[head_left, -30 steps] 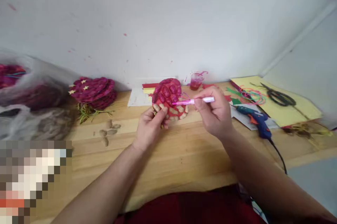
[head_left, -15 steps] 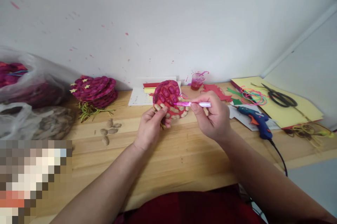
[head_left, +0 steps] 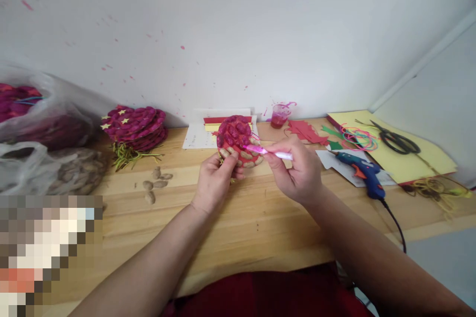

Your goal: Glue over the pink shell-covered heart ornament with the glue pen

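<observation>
In my left hand [head_left: 219, 175] I pinch the lower left edge of a round red disc covered in peanuts [head_left: 238, 133], held up above the table. Its upper peanuts are wet magenta, while those along the lower edge are bare tan shell. My right hand [head_left: 299, 170] grips a white-handled paintbrush [head_left: 278, 155] with a magenta-coated front end. The brush tip touches the disc near its middle. Behind the hands, by the wall, stands a clear plastic cup [head_left: 279, 117] with magenta paint in it.
Left are stacked magenta peanut discs [head_left: 136, 126], loose peanuts [head_left: 149, 185] and a plastic bag of peanuts [head_left: 74, 170]. Right lie a blue glue gun [head_left: 360, 170] with its cord, black scissors [head_left: 399, 141], yellow paper [head_left: 427, 153] and red paper cutouts [head_left: 307, 132].
My right hand and the brush have shifted slightly left and down, with the brush now slanting more. The left hand keeps its hold on the disc.
</observation>
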The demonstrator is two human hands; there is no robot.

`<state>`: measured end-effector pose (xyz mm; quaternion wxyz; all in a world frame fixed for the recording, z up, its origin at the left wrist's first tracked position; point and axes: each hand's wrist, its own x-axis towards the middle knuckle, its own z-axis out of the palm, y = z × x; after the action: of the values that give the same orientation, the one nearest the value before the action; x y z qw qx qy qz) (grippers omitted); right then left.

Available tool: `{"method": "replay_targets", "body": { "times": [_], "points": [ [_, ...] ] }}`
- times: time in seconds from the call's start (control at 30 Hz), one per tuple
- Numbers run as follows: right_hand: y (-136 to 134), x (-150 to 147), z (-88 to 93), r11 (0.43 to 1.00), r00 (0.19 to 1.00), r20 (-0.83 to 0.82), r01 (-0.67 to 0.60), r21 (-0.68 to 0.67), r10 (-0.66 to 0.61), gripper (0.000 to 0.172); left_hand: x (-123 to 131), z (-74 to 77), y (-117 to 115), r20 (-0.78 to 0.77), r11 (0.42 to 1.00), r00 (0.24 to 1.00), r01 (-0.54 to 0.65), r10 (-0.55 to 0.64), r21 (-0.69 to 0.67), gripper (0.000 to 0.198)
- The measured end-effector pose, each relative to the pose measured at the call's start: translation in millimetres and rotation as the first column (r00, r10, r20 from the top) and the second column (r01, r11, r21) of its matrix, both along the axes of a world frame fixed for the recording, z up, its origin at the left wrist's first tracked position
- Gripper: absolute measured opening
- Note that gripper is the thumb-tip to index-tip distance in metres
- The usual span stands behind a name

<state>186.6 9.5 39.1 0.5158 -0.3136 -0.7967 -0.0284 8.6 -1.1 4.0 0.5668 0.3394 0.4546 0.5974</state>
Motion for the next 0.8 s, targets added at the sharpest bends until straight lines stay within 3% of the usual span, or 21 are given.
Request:
{"method": "replay_targets", "body": {
  "times": [0.37, 0.57, 0.8],
  "points": [
    [-0.1, -5.7, -7.1, 0.999, 0.999, -0.001, -0.032, -0.038, 0.032, 0.013, 0.8, -2.2, -2.9, -0.188, 0.998, 0.982, 0.032, -0.021, 0.056, 0.032],
    [-0.1, -5.1, -4.7, 0.996, 1.000, -0.004, -0.029, -0.085, 0.029, 0.013, -0.4, 0.6, -5.1, -0.355, 0.995, 0.935, 0.032, 0.005, 0.098, 0.026],
    [1.8, -3.2, -4.9, 0.996, 0.998, 0.030, -0.052, -0.079, 0.054, 0.004, -0.7, 4.4, -5.5, -0.313, 0.999, 0.950, 0.032, -0.019, 0.036, 0.032]
  ]
}}
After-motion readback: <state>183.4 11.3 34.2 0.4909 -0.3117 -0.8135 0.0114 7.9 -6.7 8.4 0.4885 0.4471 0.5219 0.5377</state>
